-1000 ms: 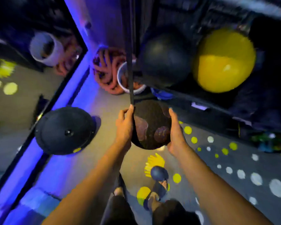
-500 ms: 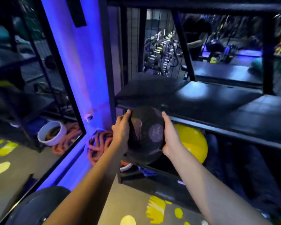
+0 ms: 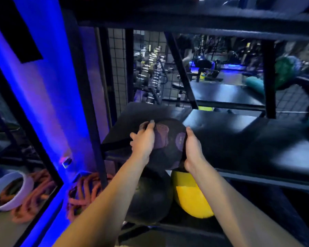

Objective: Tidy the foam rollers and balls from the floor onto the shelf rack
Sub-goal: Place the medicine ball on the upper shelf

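Head view, the only view supplied.

The ball, dark with paler worn patches, is held at the front edge of the middle shelf of the rack, near its left end. Whether its underside rests on the shelf cannot be told.

Left hand: clamped on the ball's upper left, fingers curled over the top. Right hand: clamped on the ball's right side, palm against it, thumb up, fingers hidden behind. The hands stand apart with the ball between them.

Handling, as a judgement: the two-handed hold and the scuffed skin suggest a weighted exercise ball, heavy, firm, matt and not slippery, not fragile. It should be taken at opposite sides, as it is now. Being round, it may roll on the flat shelf, so it should be set well back from the edge.

On the shelf below, a black ball and a yellow ball lie touching. Orange rope lies on the floor left of the rack.
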`<state>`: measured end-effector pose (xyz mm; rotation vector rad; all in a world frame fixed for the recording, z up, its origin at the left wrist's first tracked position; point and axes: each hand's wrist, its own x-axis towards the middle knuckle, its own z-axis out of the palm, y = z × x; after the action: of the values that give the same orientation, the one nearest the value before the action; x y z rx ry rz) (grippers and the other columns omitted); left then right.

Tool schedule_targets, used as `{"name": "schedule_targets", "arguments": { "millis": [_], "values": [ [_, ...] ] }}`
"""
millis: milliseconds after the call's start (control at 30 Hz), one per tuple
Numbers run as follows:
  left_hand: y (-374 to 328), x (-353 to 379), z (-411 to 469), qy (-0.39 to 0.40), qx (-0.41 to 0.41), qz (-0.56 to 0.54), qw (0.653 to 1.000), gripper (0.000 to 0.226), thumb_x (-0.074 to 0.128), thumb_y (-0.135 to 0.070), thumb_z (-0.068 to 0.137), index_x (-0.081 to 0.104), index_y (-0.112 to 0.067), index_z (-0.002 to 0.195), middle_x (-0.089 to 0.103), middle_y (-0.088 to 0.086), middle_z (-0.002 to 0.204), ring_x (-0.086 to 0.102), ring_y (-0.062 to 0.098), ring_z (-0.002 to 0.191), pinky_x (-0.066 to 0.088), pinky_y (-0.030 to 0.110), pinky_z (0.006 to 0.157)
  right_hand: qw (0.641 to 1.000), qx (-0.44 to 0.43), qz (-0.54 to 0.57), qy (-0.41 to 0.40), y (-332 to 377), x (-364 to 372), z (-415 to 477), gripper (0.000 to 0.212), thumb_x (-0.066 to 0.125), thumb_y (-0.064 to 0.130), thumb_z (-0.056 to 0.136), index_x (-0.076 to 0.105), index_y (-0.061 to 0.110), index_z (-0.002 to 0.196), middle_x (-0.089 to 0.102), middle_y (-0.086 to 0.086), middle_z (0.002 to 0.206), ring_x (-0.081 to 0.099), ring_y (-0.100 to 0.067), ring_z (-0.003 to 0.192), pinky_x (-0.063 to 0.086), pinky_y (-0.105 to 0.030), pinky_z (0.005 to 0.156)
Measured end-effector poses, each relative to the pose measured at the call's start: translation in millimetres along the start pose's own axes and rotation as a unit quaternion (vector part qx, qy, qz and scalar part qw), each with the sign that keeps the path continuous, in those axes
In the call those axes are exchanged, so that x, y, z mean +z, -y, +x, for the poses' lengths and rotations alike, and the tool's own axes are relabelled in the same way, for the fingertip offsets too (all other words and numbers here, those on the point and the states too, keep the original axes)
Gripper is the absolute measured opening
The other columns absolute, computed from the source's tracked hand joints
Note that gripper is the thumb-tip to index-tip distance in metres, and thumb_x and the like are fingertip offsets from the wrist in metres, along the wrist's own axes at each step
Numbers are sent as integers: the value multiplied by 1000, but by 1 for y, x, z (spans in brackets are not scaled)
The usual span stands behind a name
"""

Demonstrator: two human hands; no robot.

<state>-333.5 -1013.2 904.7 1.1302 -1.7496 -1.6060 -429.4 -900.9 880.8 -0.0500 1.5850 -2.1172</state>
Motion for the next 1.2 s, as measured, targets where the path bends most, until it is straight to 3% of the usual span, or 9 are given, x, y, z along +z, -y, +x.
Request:
{"name": "schedule_targets", "arguments": {
  "millis": [67, 233, 333, 500, 733, 867, 933, 1033, 1200],
  "values": [
    [-6, 6, 22, 31, 12, 50, 998, 62, 40, -77, 91, 44, -46, 145, 24, 12, 159, 25, 39, 145, 23, 51, 118, 1000, -5, -20, -16, 2, 8, 24, 64, 65, 64, 78, 72, 16, 120, 77, -8, 112, 75, -28, 100, 59, -49, 94],
    [-9, 22, 61, 44, 40, 213, 975, 86, 30, -87, 86, 39, -30, 150, 34, 16, 150, 31, 40, 140, 28, 52, 116, 985, -62, -153, -56, 9, 19, 53, 55, 57, 67, 90, 68, 25, 124, 75, -4, 114, 70, -22, 106, 55, -44, 98],
    [-9, 33, 78, 50, 106, 141, 983, 69, 36, -74, 95, 46, -29, 145, 38, 11, 146, 34, 34, 140, 29, 48, 116, 966, -114, -211, -100, 9, 23, 66, 61, 54, 79, 80, 71, 32, 115, 74, 0, 113, 67, -23, 108, 54, -46, 100],
    [-13, 44, 99, 56, 145, 97, 983, 44, 34, -54, 106, 56, -35, 140, 57, 3, 141, 50, 26, 132, 36, 39, 107, 967, -81, -194, -145, 23, 30, 95, 31, 62, 65, 74, 67, 34, 75, 75, -5, 103, 68, -28, 101, 54, -48, 98],
    [-17, 53, 99, 41, 142, 102, 984, 45, 33, -51, 103, 58, -38, 138, 58, -3, 142, 51, 25, 132, 37, 46, 112, 955, -65, -220, -187, 28, 23, 98, 40, 52, 61, 87, 66, 25, 80, 71, -12, 112, 65, -33, 103, 53, -46, 99],
    [-35, 46, 88, 59, 105, 144, 982, 48, 28, -48, 106, 51, -33, 146, 51, 3, 150, 46, 29, 137, 33, 44, 111, 906, -104, -343, -226, 44, 25, 80, 71, 30, 69, 99, 66, 13, 122, 64, -17, 128, 60, -39, 119, 49, -44, 97],
    [-39, 39, 92, 60, 63, 164, 983, 54, 25, -50, 106, 47, -26, 150, 50, 8, 152, 46, 32, 138, 33, 44, 112, 894, -143, -367, -212, 44, 16, 66, 71, 25, 65, 102, 62, 9, 127, 62, -20, 131, 58, -40, 123, 48, -47, 100],
    [-37, 25, 97, -8, 53, 199, 979, 53, 29, -45, 106, 51, -15, 144, 56, 17, 143, 53, 38, 130, 39, 45, 108, 862, -151, -453, -169, 34, -8, 44, 67, 27, 62, 103, 60, 10, 131, 63, -20, 131, 60, -40, 122, 48, -46, 99],
    [-36, 4, 72, -208, 176, 138, 952, 39, 44, -31, 104, 55, -2, 129, 61, 24, 124, 60, 43, 115, 47, 50, 91, 827, -151, -529, -117, 15, -64, 8, 53, 30, 54, 106, 62, 13, 119, 69, -21, 116, 64, -42, 109, 51, -44, 89]
  ]
}}
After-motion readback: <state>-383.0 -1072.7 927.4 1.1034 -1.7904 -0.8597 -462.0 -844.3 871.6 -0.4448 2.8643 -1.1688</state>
